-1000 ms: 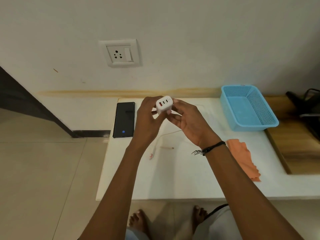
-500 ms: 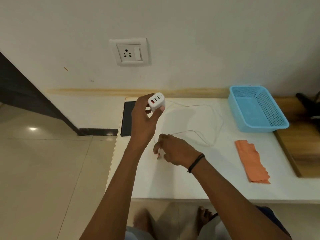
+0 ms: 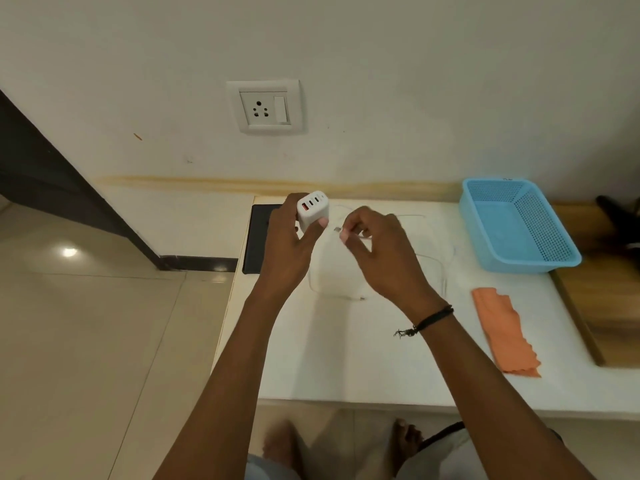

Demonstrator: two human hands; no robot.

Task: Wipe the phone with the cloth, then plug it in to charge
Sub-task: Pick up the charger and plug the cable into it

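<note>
The phone (image 3: 258,244) is laid left of the left hand (image 3: 289,244); the basket (image 3: 516,225) and cloth (image 3: 502,332) are set right of the right hand (image 3: 381,251).

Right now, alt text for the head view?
Left hand holds a white multi-port charger block; right hand pinches a white cable's plug beside it, above a white table. Black phone, orange cloth and blue mesh basket lie there.
</note>
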